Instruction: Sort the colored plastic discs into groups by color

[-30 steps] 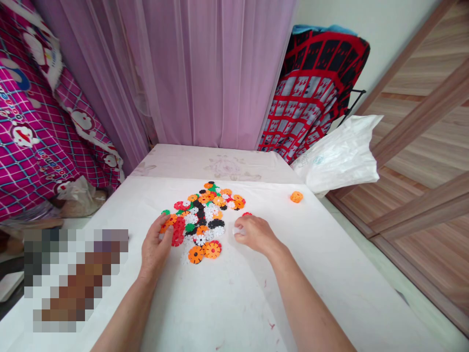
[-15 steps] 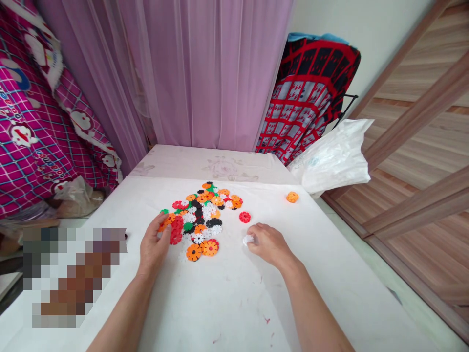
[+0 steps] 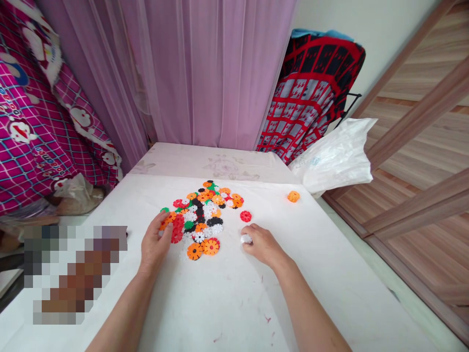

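A heap of notched plastic snowflake discs (image 3: 200, 212) in orange, red, white, black and green lies on the white table. At its left edge rests my left hand (image 3: 154, 244), thumb apart from the fingers, touching orange discs (image 3: 168, 220) and beside a stack of red discs (image 3: 177, 229). My right hand (image 3: 266, 246) pinches white snowflake discs (image 3: 246, 239) low over the table, right of the heap; how many is hidden by the fingers. Just beyond that hand lies a single red disc (image 3: 245, 216).
An orange ball-shaped piece (image 3: 293, 196) sits near the table's right edge. Behind it a white plastic bag (image 3: 333, 159) hangs over the corner. The table (image 3: 205, 308) has a flower-patterned far end, with purple curtains (image 3: 220, 73) beyond. A wooden wardrobe (image 3: 421, 161) stands at right.
My right hand has shifted slightly left with the white discs, which show a little more between the fingers. The left hand stays at the heap. The view has tilted slightly.
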The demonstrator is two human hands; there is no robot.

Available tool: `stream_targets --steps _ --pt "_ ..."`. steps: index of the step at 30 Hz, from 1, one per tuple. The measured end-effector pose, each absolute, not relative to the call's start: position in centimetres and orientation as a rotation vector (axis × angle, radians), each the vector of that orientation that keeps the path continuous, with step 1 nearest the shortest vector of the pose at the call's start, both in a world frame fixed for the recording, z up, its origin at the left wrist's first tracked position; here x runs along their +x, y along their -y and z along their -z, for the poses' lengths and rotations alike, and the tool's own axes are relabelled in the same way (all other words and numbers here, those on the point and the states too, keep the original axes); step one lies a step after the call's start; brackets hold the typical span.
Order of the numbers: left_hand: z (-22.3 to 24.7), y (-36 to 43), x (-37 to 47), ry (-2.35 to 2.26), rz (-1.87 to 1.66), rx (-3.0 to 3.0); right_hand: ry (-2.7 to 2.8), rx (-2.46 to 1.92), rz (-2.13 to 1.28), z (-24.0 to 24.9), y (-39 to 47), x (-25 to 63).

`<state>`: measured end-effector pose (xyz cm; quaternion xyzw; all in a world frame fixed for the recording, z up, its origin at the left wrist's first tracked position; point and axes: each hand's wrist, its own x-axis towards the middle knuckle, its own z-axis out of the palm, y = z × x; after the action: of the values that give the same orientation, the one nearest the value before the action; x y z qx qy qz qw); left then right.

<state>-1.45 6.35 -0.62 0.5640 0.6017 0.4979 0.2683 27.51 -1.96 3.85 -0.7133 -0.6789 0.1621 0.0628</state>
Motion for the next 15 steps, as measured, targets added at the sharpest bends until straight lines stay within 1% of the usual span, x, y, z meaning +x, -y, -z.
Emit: stream_targets --steps 8,12,15 --pt "0.9 -6.5 -1.5 -1.637 -1.317 1.49 2.042 -2.178 -0.421 -3.9 -0.3 26.7" --pt "1.5 -6.7 -1.5 -1.616 -1.341 1.514 2.027 -2.211 -0.42 -3.7 -0.3 26.7" --pt "1.7 -6.9 -1.6 -1.614 -1.336 1.524 2.035 -2.23 -0.349 -4.2 0.1 26.6"
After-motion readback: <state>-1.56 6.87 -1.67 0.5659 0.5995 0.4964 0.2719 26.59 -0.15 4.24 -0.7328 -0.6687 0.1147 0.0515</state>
